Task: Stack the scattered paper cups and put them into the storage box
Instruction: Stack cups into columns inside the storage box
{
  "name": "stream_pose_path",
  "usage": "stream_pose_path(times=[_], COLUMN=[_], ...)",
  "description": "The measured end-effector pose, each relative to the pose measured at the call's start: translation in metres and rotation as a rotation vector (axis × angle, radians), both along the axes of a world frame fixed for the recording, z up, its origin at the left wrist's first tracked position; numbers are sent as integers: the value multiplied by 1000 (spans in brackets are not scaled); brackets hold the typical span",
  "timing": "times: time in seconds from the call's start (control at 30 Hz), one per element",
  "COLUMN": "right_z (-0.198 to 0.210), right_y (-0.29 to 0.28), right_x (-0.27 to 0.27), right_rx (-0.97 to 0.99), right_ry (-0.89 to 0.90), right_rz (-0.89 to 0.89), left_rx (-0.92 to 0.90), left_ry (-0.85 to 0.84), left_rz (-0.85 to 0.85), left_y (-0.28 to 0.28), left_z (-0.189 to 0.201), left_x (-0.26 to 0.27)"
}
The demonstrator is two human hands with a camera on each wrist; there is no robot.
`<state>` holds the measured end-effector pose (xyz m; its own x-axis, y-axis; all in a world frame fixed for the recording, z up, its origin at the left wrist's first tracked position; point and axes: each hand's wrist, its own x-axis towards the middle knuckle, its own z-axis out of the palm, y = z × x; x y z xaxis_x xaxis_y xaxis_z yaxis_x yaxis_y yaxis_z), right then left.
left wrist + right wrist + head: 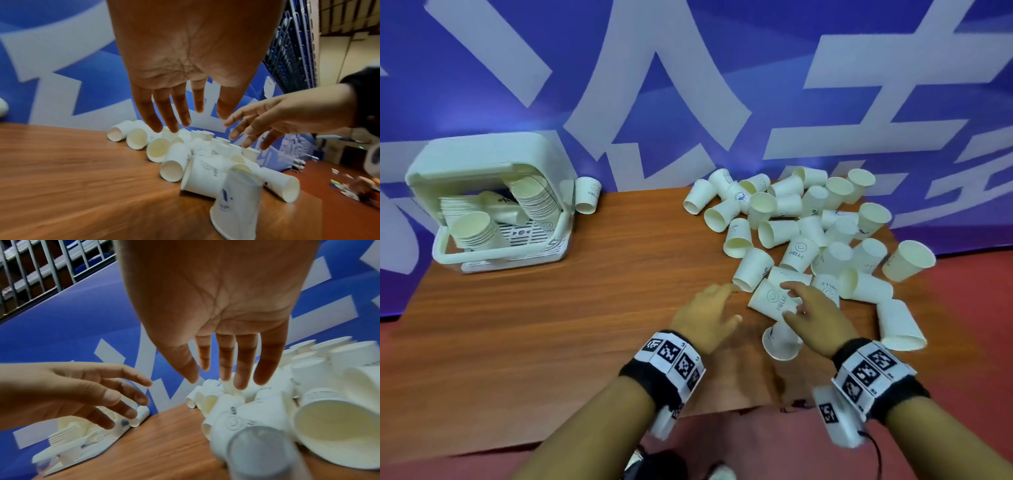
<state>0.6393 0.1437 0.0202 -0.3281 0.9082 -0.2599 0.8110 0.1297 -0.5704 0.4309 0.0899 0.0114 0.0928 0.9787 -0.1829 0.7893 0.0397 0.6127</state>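
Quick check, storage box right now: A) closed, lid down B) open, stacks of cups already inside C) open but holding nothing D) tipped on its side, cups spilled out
B: the storage box sits at the table's far left with its lid up, and stacks of cups lie inside it.

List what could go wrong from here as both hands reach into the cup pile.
1. Several cups lie at the table's right edge; a sweep by the right hand could knock them to the floor.
2. The storage box already holds leaning stacks; another stack may topple them.
3. Both hands, left hand too, are open over cups lying at mixed angles, so nesting may jam or crush a rim.
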Motion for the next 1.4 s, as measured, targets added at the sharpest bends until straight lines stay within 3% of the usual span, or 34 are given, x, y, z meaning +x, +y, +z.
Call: stream_pose_path(times=[0.37,0.63,0.83,1.0,1.1,1.2,1.4], right_z=[-36,-63,-64,-45,-23,-1,35], right_y=[37,59,61,56,51,49,44], right_x=[74,77,81,87,77,54,-21], right_rx=[32,-14,-2,79,145,188,196], right_ry=[-170,-328,-320,-222,-148,-58,52], right_rz=[-143,-162,-212,-291,-310,-279,-193], left_rx=[-77,-117,-75,-73,-75,-39,39], left_ry=[145,194,192,111,-40,-170,-197], left_rz=[-246,-298,-295,-185,-49,78,241], left_y=[34,50,47,43,36,29,13], left_z=[-37,-65,-54,-27,-10,3,30], left_x=[106,120,114,90,64,33,-34])
